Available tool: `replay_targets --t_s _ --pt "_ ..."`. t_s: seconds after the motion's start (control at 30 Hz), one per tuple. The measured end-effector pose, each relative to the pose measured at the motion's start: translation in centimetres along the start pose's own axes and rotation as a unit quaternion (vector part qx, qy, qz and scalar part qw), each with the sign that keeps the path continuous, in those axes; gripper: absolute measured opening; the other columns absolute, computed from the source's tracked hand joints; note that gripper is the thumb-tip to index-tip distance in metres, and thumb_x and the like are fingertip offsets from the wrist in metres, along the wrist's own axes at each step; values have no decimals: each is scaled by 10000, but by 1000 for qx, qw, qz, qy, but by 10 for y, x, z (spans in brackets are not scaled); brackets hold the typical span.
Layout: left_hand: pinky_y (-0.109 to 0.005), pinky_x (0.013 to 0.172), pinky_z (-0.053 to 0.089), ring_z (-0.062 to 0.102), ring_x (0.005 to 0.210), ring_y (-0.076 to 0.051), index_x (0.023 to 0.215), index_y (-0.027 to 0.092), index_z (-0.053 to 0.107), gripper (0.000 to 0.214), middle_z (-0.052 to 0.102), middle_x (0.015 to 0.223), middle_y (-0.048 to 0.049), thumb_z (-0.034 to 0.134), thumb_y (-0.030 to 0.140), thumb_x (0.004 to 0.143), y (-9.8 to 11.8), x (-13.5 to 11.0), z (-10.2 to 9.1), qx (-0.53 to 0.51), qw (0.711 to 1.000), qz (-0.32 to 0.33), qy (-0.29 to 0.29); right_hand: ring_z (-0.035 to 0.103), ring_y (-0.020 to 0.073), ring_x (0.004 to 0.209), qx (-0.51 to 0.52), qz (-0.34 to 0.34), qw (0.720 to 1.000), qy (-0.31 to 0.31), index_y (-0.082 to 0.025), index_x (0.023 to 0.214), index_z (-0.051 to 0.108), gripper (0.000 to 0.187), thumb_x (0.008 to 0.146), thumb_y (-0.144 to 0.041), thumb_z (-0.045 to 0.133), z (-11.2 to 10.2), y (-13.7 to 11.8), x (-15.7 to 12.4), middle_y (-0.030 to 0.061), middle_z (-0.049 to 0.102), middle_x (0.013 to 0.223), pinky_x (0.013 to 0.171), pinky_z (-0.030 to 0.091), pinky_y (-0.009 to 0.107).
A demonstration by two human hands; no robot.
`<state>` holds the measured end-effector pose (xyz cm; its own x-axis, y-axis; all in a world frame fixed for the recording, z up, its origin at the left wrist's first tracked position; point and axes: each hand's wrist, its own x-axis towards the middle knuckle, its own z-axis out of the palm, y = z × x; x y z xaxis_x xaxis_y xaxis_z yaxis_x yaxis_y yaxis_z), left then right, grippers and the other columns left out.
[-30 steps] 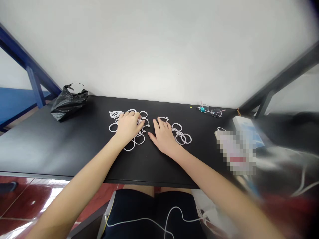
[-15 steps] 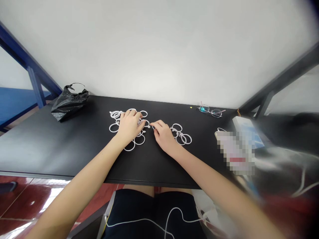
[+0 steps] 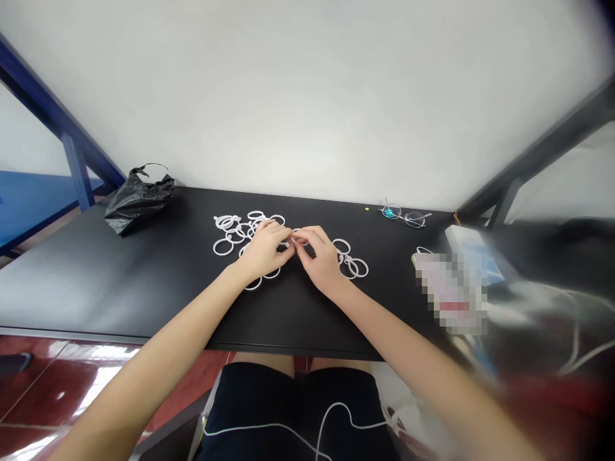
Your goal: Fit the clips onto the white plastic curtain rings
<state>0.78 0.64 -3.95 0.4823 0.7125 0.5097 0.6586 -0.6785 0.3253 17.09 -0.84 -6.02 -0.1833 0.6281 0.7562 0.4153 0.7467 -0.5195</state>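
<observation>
Left grip and right grip are both pinched, close together.

Thin, round white rings with small knobs lie flat on the counter in two groups. The larger cluster is loosely heaped, its rings overlapping, partly covered by a hand. The smaller group shows overlapping rings. Between the groups, another ring, mostly hidden, sits at the fingers.

Head-worn view, forward and down
</observation>
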Motion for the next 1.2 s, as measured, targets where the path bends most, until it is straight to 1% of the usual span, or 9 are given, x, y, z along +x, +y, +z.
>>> replay_targets --t_s 0.23,0.4,0.53,0.63,0.73,0.9,1.03,1.13,1.2 --pt "-397 927 402 588 783 -192 771 199 570 94 652 776 -16 562 259 844 -11 0 -1 -9 998 -48 40 574 251 1190 -20 23 999 17 -208 1117 613 200 924 -235 567 -2 0 1 141 563 1293 997 515 453" --pt "-405 944 405 608 764 -188 746 199 577 181 670 755 -15 577 331 870 -12 0 -1 -16 997 -29 69 665 160 893 58 39 998 -3 -211 1080 626 176 971 -236 490 -2 0 1 94 640 1115 814 588 337" --pt "-412 972 403 624 773 -180 788 197 614 137 706 797 -14 597 312 860 -10 0 0 -25 996 -12 81 654 150 859 75 37 996 15 -205 1041 625 139 957 -237 518 -1 -2 1 77 634 1035 763 594 308" --pt "-416 991 409 639 743 -169 831 199 657 136 727 804 -12 602 319 862 -9 1 0 -27 995 -14 97 639 134 797 64 67 995 42 -207 1021 613 122 938 -275 555 -2 -1 1 73 603 1047 727 593 299" --pt "-420 973 430 643 716 -168 871 196 689 174 732 792 -21 617 354 859 -7 1 0 -29 993 -12 110 629 132 744 57 104 992 47 -212 1013 603 125 938 -299 553 -3 0 1 43 606 944 709 577 303" --pt "-430 989 416 656 742 -171 905 196 678 194 737 830 -26 598 370 883 -3 1 -2 -42 994 -6 102 673 152 776 102 142 983 48 -212 1016 605 151 929 -330 572 -2 1 1 33 663 883 743 576 313" --pt "-416 984 416 649 903 -207 972 183 611 191 709 951 -54 592 350 880 1 -1 -6 -62 996 10 60 677 150 759 122 145 981 49 -206 927 627 141 914 -343 599 -3 0 -1 29 681 853 722 576 300" --pt "-387 911 449 627 927 -219 1105 184 544 307 671 1008 -69 609 316 836 4 -1 -8 -71 997 11 34 656 138 728 101 107 988 42 -209 900 636 121 913 -325 603 -4 -2 -1 20 670 830 700 565 287" --pt "-355 839 461 614 846 -198 1093 188 539 287 655 962 -56 593 287 829 4 0 -8 -79 996 21 23 634 135 707 71 54 996 31 -213 883 643 110 919 -304 594 -4 -4 -1 13 653 789 688 552 287"
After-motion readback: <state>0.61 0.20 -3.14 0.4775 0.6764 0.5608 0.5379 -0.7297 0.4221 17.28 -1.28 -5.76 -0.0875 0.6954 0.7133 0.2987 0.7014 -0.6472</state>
